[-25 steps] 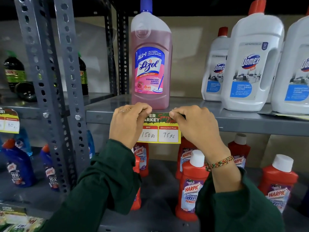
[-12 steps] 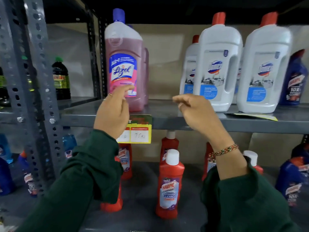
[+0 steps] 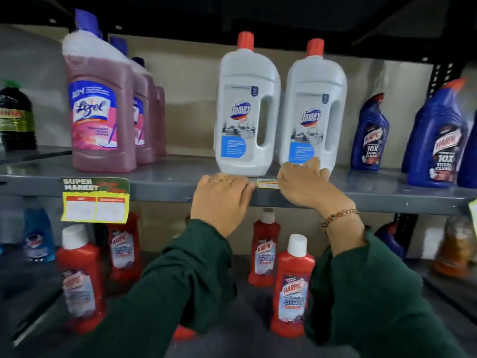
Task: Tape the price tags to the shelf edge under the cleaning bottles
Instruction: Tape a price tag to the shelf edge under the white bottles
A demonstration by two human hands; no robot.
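A yellow and green price tag (image 3: pixel 95 200) hangs from the grey shelf edge (image 3: pixel 167 195) under the pink Lizol bottle (image 3: pixel 99 112). A second price tag (image 3: pixel 267 183) lies flat on the shelf top in front of two white Domex bottles (image 3: pixel 246 109). Only its middle strip shows. My left hand (image 3: pixel 222 200) covers its left end, fingers curled over the shelf edge. My right hand (image 3: pixel 302 184) covers its right end, with its fingertips at the base of the right Domex bottle (image 3: pixel 313 115). Both sleeves are dark green.
Blue Harpic bottles (image 3: pixel 370 135) stand on the same shelf to the right. Red Harpic bottles (image 3: pixel 294 288) fill the shelf below. A dark green bottle (image 3: pixel 16 117) sits in the left bay. A yellow paper corner (image 3: pixel 473 213) shows at the far right edge.
Both hands let go of the tag under the Lizol bottle, which stays stuck to the edge. They moved right to the second tag under the Domex bottles, and my view turned right.
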